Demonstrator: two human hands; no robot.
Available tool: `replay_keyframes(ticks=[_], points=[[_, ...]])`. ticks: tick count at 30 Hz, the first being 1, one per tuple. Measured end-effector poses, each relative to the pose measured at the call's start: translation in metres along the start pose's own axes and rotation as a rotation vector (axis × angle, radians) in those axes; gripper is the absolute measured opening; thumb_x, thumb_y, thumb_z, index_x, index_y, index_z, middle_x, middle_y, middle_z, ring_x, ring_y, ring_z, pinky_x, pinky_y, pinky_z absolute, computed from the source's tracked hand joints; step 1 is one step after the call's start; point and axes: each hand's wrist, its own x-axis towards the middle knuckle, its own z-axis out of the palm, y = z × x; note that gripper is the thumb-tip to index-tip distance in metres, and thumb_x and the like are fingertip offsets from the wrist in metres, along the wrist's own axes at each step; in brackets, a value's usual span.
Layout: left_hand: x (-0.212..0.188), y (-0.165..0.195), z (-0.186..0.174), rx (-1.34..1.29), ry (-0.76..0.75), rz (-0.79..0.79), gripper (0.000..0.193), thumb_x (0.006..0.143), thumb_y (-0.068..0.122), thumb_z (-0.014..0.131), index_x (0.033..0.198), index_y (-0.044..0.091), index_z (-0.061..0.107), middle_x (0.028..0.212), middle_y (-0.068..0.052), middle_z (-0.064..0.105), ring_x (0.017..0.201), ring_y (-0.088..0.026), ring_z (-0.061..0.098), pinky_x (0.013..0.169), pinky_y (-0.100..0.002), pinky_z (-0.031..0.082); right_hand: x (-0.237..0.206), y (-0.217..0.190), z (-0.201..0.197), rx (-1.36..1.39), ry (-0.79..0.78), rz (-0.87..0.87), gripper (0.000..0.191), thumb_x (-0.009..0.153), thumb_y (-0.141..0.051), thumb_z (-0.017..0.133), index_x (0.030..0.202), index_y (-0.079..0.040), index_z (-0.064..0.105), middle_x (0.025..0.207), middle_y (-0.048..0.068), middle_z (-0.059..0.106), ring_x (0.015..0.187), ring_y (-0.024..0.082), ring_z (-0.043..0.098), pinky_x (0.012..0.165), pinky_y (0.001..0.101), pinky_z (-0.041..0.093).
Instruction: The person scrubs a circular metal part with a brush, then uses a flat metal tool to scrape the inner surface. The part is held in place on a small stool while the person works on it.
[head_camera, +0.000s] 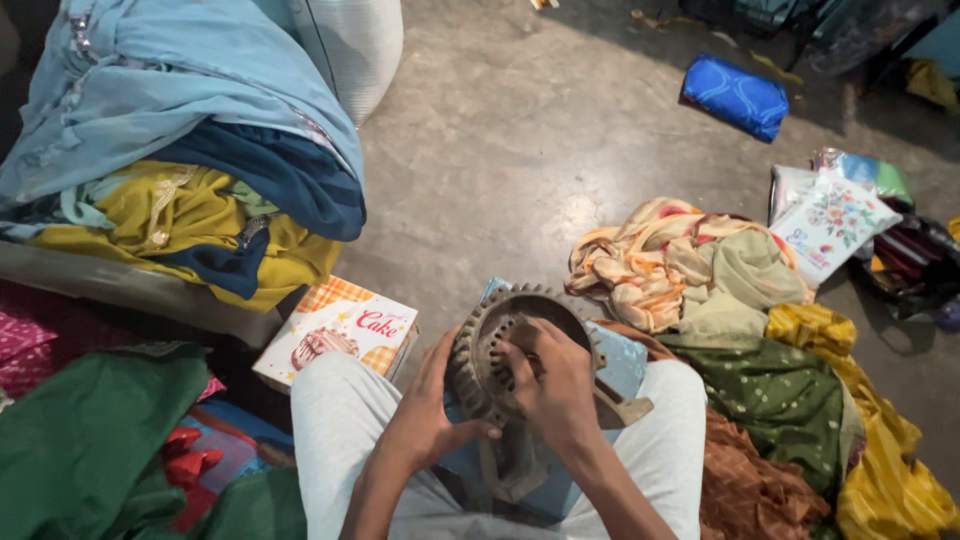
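Toothed ring sits on the lap between both hands, cake box left, cloth heap right on the floor.

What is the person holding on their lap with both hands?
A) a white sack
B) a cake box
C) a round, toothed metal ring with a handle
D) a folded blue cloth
C: the left hand grips the rim of the toothed metal ring while the right hand reaches inside it; the cake box lies on the floor beside the knee.
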Motion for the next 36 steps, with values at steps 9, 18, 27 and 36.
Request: replay_keyframes(ticks=[9,18,27,36], points=[[-0.001,0.003,0.001,0.039,-0.005,-0.012,0.137,0.049,0.052,0.097,0.157,0.005,0.026,0.158,-0.019,0.039,0.148,-0.036,0.038,0.118,-0.044,0.034,0.010,-0.004,-0.013,0.080,-0.061,0.020,0.008,0.089,-0.003,0.069,0.096,0.001,0.071,0.090,0.015,0.071,0.079,0.028,0.072,0.068,0.0330,0.057],[-0.007,-0.005,0.001,0.057,0.005,-0.033,0.138,0.053,0.060,0.092,0.158,0.005,0.023,0.161,-0.020,0.036,0.150,-0.036,0.035,0.118,-0.044,0.033,0.005,-0.008,-0.008,0.055,-0.012,0.034,0.008,0.089,-0.006,0.071,0.093,0.001,0.073,0.088,0.014,0.072,0.076,0.027,0.075,0.067,0.0347,0.058],[-0.011,-0.007,0.005,-0.029,0.008,-0.044,0.136,0.055,0.065,0.089,0.158,0.006,0.024,0.158,-0.019,0.040,0.148,-0.035,0.040,0.117,-0.043,0.036,-0.013,0.000,0.006,0.048,0.004,0.082,0.010,0.086,-0.002,0.068,0.093,0.003,0.071,0.090,0.016,0.067,0.079,0.031,0.071,0.065,0.0369,0.056],[-0.010,-0.002,0.004,-0.041,0.038,-0.023,0.129,0.056,0.057,0.090,0.158,0.007,0.027,0.156,-0.018,0.045,0.146,-0.034,0.045,0.116,-0.042,0.040,0.002,-0.001,-0.005,0.005,-0.008,-0.082,0.009,0.087,-0.004,0.071,0.095,0.000,0.074,0.092,0.016,0.072,0.085,0.033,0.072,0.074,0.0363,0.055]])
